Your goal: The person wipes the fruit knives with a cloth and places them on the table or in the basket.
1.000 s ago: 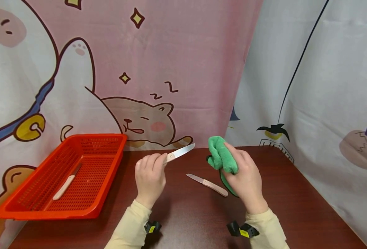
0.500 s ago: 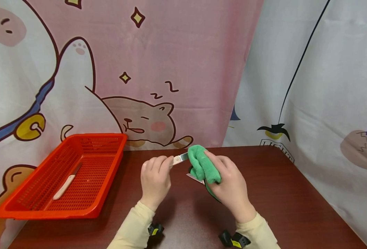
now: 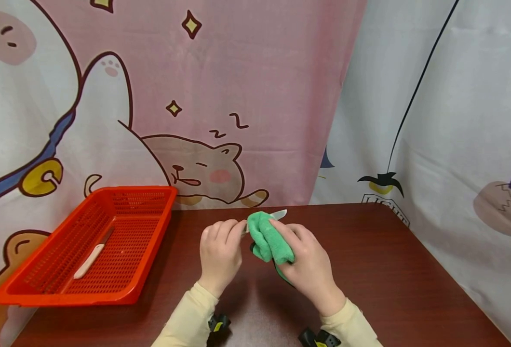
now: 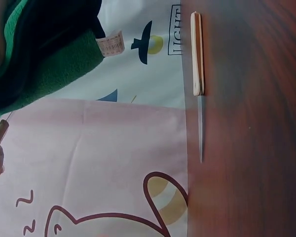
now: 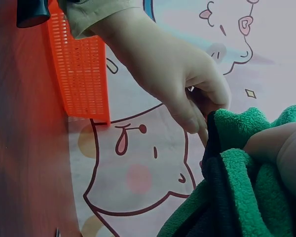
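Observation:
My left hand [image 3: 221, 253] grips a small knife [image 3: 280, 214] by its pale wooden handle. My right hand [image 3: 309, 265] holds a folded green cloth [image 3: 268, 238] around the blade close to the handle, and the blade's tip sticks out beyond it. The cloth has a dark backing, and a white label [image 4: 111, 44] shows in the left wrist view. In that view a second knife [image 4: 197, 59] with a wooden handle lies on the table below the hands. In the head view the right hand and cloth hide this second knife.
A red plastic basket [image 3: 153, 250] stands at the left of the brown table [image 3: 394, 279]. One knife with a whitish handle [image 3: 88, 262] lies inside it. Printed curtains [image 3: 277, 96] hang behind the table and along its right side.
The right hand has moved left with the cloth, bringing it from apart onto the held blade and along it to the handle. The left hand has shifted slightly right.

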Demonstrator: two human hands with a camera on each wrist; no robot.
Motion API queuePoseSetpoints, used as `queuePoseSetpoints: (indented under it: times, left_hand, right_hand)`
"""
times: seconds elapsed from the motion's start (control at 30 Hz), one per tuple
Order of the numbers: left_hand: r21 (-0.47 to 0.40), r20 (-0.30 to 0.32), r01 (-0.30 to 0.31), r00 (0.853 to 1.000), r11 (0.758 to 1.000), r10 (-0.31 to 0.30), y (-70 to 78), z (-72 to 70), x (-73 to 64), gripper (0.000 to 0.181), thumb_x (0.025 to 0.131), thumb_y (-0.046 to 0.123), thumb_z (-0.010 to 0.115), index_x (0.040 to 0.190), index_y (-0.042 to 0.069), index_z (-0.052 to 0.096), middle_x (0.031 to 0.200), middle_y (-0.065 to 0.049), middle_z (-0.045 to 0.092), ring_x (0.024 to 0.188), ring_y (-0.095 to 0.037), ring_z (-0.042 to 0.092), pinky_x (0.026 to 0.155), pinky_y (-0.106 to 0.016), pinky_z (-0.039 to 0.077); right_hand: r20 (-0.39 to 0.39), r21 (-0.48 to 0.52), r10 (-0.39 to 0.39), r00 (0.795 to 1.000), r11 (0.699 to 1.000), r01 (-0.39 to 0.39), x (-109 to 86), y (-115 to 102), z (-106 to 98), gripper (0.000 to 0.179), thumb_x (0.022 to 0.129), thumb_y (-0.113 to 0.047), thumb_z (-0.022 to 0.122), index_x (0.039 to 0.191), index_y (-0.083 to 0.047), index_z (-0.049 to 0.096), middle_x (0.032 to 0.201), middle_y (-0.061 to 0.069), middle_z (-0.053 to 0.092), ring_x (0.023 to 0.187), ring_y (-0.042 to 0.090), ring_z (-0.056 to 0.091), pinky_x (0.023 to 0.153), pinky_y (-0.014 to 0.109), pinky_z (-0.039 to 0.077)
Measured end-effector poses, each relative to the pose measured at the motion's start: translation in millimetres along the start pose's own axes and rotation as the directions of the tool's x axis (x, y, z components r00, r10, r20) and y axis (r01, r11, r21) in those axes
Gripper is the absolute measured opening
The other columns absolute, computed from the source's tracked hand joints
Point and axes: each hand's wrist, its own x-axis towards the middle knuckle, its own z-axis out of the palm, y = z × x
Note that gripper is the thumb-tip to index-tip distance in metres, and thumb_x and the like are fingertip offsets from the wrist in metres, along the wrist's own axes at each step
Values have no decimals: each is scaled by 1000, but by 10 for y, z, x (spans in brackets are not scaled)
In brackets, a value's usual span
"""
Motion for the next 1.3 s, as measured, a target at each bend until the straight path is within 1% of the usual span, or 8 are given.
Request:
queuePoseSetpoints:
  times: [0.17, 0.4, 0.63, 0.77, 0.9, 1.1, 1.3]
  left_hand:
    - [-7, 3, 0, 1000, 1000, 0, 24, -8, 6, 23, 101, 12, 49, 107, 4, 69, 96, -9, 64, 80, -28, 58, 67, -43, 48]
    - [-8, -25, -18, 1000, 1000, 18, 40, -13, 19, 21, 102, 12, 51, 107, 4, 70, 95, -9, 64, 79, -28, 59, 67, -43, 49]
    - [-8, -26, -11, 1000, 1000, 11, 41, -18, 12, 21, 101, 10, 50, 108, 5, 69, 96, -9, 64, 80, -28, 59, 68, -43, 49]
    - [-7, -40, -5, 999, 1000, 4, 33, -17, 15, 20, 101, 10, 51, 108, 5, 70, 96, -9, 64, 80, -28, 59, 69, -44, 49]
    - [-2, -59, -1, 998, 1000, 1, 22, -17, 29, 19, 100, 12, 53, 107, 5, 70, 95, -9, 65, 79, -28, 59, 68, -44, 49]
    - [2, -88, 0, 996, 1000, 0, 12, -17, 61, 19, 100, 15, 56, 105, 5, 70, 94, -8, 65, 78, -28, 59, 66, -44, 48]
    - [-5, -82, 12, 997, 1000, -12, 9, -21, 58, 19, 101, 15, 55, 106, 5, 71, 94, -8, 66, 79, -28, 59, 67, -44, 48]
  right_hand:
    - [10, -12, 13, 1000, 1000, -13, -10, 3, 11, 83, 57, 6, 78, 135, -19, 62, 103, 8, 62, 89, 25, 62, 61, 37, 52]
    - [17, -5, 23, 1000, 1000, -23, -11, 15, 16, 83, 59, 6, 79, 136, -19, 61, 104, 9, 62, 91, 25, 62, 62, 38, 53]
    - [3, -3, 28, 1000, 1000, -28, -9, 34, 21, 82, 59, 8, 78, 135, -19, 61, 103, 9, 62, 90, 25, 61, 60, 37, 52]
    - [6, -10, 39, 999, 999, -39, -3, 58, 15, 81, 61, 6, 79, 135, -19, 61, 104, 9, 62, 91, 25, 62, 61, 38, 52]
    - [5, -25, 59, 998, 998, -59, 6, 101, -11, 79, 62, 5, 81, 135, -19, 61, 104, 10, 62, 92, 27, 62, 61, 40, 53]
    - [-6, -41, 113, 994, 993, -113, 25, 193, -66, 82, 62, 4, 82, 137, -21, 60, 105, 11, 62, 92, 29, 62, 62, 43, 52]
    - [-9, -52, 154, 988, 987, -154, 27, 262, -118, 83, 61, 7, 81, 137, -19, 60, 107, 13, 62, 93, 31, 62, 64, 45, 51]
